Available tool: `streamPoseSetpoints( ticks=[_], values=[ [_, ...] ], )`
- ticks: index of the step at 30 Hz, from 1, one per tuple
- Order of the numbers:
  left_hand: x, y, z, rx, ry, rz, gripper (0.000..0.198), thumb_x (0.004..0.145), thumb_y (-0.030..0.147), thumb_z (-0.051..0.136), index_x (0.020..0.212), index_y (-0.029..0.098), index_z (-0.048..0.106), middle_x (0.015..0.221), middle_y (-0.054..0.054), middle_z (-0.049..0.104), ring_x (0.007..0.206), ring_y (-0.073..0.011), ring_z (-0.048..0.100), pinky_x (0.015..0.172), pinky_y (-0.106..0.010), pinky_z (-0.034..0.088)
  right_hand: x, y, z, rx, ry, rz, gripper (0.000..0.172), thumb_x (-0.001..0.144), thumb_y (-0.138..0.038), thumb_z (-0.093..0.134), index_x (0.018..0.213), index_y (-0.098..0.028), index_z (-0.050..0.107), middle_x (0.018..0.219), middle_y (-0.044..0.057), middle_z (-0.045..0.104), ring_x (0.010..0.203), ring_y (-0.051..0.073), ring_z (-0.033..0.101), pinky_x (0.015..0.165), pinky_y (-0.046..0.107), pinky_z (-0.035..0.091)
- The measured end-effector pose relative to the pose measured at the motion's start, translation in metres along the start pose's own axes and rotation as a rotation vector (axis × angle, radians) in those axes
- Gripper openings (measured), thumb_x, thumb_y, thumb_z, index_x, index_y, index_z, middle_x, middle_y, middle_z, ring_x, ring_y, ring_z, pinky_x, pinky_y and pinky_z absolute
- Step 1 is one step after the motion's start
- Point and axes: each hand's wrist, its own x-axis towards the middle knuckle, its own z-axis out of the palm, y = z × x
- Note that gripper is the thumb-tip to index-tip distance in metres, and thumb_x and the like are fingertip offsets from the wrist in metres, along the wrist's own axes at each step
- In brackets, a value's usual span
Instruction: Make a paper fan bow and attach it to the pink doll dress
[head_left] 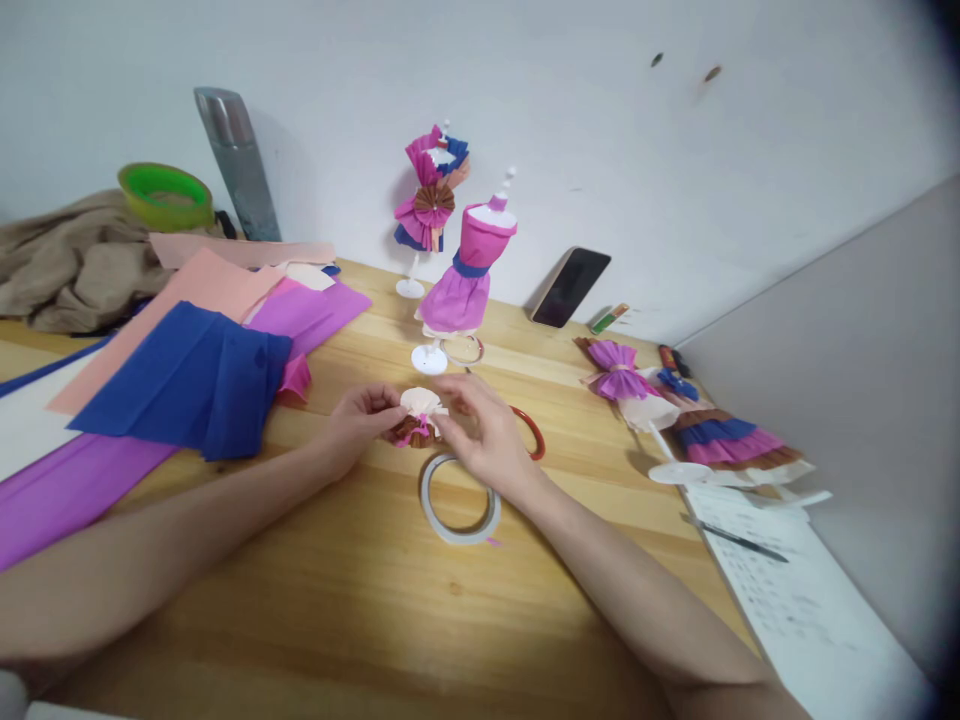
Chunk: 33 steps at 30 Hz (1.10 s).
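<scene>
My left hand [358, 420] and my right hand [484, 430] meet over the wooden table [360, 590], both pinching a small pleated paper piece [418, 412] in cream, brown and pink. A white tape roll [459, 500] lies flat just in front of my right hand. Part of a red ring [531, 430] shows behind that hand. Just beyond stands a small white mannequin in a pink and purple paper dress [465, 285], and another dressed mannequin [431, 205] stands behind it.
Blue [187, 380], purple [67, 490] and peach [187, 290] paper sheets cover the left. A mannequin in a layered dress [697, 430] lies at right beside a printed sheet [795, 590] with a pen [742, 541]. A phone [570, 287] leans on the wall; a steel flask [236, 165], green tape roll [165, 195] and brown cloth [82, 265] sit at back left.
</scene>
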Motion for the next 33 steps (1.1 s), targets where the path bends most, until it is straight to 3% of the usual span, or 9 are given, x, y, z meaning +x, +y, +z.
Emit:
streamPoseSetpoints(
  ticks=[3, 5, 7, 11, 18, 21, 26, 30, 33],
  values=[
    [-0.002, 0.000, 0.002, 0.010, 0.034, 0.020, 0.032, 0.064, 0.036, 0.080, 0.068, 0.014, 0.057, 0.061, 0.000, 0.066, 0.052, -0.0097, 0.058, 0.053, -0.021, 0.045, -0.005, -0.005, -0.003, -0.161, -0.010, -0.199, 0.025, 0.081, -0.027, 0.065, 0.104, -0.020, 0.062, 0.109, 0.013, 0.063, 0.104, 0.028, 0.057, 0.089, 0.046, 0.047],
    [-0.003, 0.000, 0.003, 0.022, 0.040, 0.029, 0.032, 0.064, 0.036, 0.080, 0.070, 0.014, 0.058, 0.062, 0.000, 0.066, 0.054, -0.0099, 0.058, 0.054, -0.021, 0.046, -0.006, -0.005, 0.000, -0.238, -0.004, -0.210, 0.018, 0.081, -0.028, 0.065, 0.098, -0.020, 0.064, 0.098, 0.011, 0.064, 0.096, 0.028, 0.057, 0.084, 0.045, 0.046],
    [-0.004, 0.001, 0.003, 0.042, 0.023, 0.041, 0.032, 0.065, 0.038, 0.080, 0.070, 0.014, 0.058, 0.062, -0.001, 0.066, 0.054, -0.0104, 0.059, 0.053, -0.021, 0.047, -0.005, -0.003, 0.004, -0.244, 0.018, -0.165, 0.007, 0.085, -0.025, 0.061, 0.088, -0.020, 0.065, 0.086, 0.009, 0.064, 0.088, 0.025, 0.057, 0.079, 0.042, 0.046],
    [-0.004, 0.000, 0.002, 0.047, 0.003, 0.074, 0.032, 0.067, 0.040, 0.079, 0.071, 0.013, 0.061, 0.068, -0.002, 0.066, 0.057, -0.0103, 0.058, 0.051, -0.020, 0.047, -0.005, 0.004, 0.008, -0.052, 0.063, -0.027, 0.013, 0.087, -0.022, 0.057, 0.077, -0.020, 0.064, 0.077, 0.005, 0.065, 0.079, 0.021, 0.059, 0.076, 0.036, 0.046],
    [-0.002, -0.003, 0.002, -0.013, -0.088, -0.006, 0.047, 0.065, 0.034, 0.081, 0.102, 0.013, 0.062, 0.078, -0.005, 0.072, 0.065, -0.0155, 0.065, 0.060, -0.026, 0.051, -0.007, 0.004, 0.014, 0.073, 0.085, 0.129, 0.015, 0.087, -0.023, 0.056, 0.074, -0.020, 0.060, 0.070, 0.000, 0.065, 0.068, 0.017, 0.060, 0.077, 0.033, 0.046],
    [-0.002, -0.004, 0.005, -0.016, -0.124, -0.028, 0.050, 0.060, 0.025, 0.083, 0.102, 0.013, 0.060, 0.078, -0.004, 0.073, 0.069, -0.0176, 0.067, 0.066, -0.030, 0.052, -0.007, 0.004, 0.017, 0.120, 0.107, 0.190, 0.014, 0.086, -0.025, 0.056, 0.074, -0.020, 0.061, 0.069, 0.000, 0.064, 0.067, 0.016, 0.059, 0.072, 0.030, 0.046],
    [-0.001, -0.004, 0.005, 0.057, -0.111, -0.001, 0.039, 0.066, 0.022, 0.076, 0.102, 0.013, 0.061, 0.067, 0.000, 0.068, 0.060, -0.0136, 0.064, 0.059, -0.024, 0.047, -0.006, 0.005, 0.017, 0.304, 0.180, 0.316, 0.010, 0.082, -0.028, 0.060, 0.077, -0.019, 0.061, 0.070, 0.000, 0.063, 0.064, 0.014, 0.057, 0.065, 0.027, 0.046],
    [-0.001, -0.002, 0.005, 0.059, -0.137, 0.023, 0.046, 0.067, 0.021, 0.074, 0.112, 0.014, 0.061, 0.088, -0.005, 0.070, 0.067, -0.0139, 0.064, 0.060, -0.024, 0.047, -0.003, 0.005, 0.018, 0.622, 0.249, 0.426, 0.012, 0.076, -0.031, 0.065, 0.079, -0.020, 0.059, 0.065, -0.003, 0.061, 0.054, 0.012, 0.054, 0.056, 0.025, 0.044],
    [-0.001, -0.002, 0.005, 0.075, -0.176, 0.061, 0.055, 0.066, 0.020, 0.076, 0.118, 0.018, 0.059, 0.111, -0.010, 0.067, 0.084, -0.0176, 0.065, 0.062, -0.023, 0.046, -0.001, 0.004, 0.023, 0.771, 0.291, 0.499, 0.017, 0.072, -0.031, 0.070, 0.079, -0.020, 0.059, 0.062, -0.004, 0.061, 0.051, 0.011, 0.052, 0.052, 0.023, 0.042]
  ],
)
